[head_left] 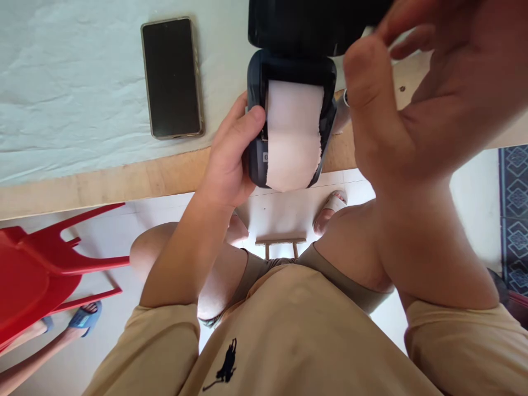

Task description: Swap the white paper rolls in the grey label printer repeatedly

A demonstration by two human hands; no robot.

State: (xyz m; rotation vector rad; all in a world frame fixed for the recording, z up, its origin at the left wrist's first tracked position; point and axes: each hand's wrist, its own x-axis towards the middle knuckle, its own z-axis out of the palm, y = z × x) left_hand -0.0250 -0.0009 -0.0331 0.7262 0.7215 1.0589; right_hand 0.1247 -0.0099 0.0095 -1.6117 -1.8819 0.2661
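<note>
My left hand (pixel 231 159) grips the left side of a small dark receipt printer (pixel 258 165) held just past the table's edge, thumb on its rim. The printer's lid (pixel 309 25) is swung open above, and a roll of white paper (pixel 293 137) sits inside with a torn end hanging down. My right hand (pixel 404 104) is raised close to the camera, to the right of the printer, fingers loosely spread and curled near the lid. It holds nothing that I can see.
A black phone (pixel 172 77) lies face up on the pale cloth (pixel 66 82) covering the wooden table (pixel 124 184). A red plastic chair (pixel 37 269) stands at the left, with another person's foot in a blue sandal (pixel 84 316) beside it. A patterned rug (pixel 513 214) lies at the right.
</note>
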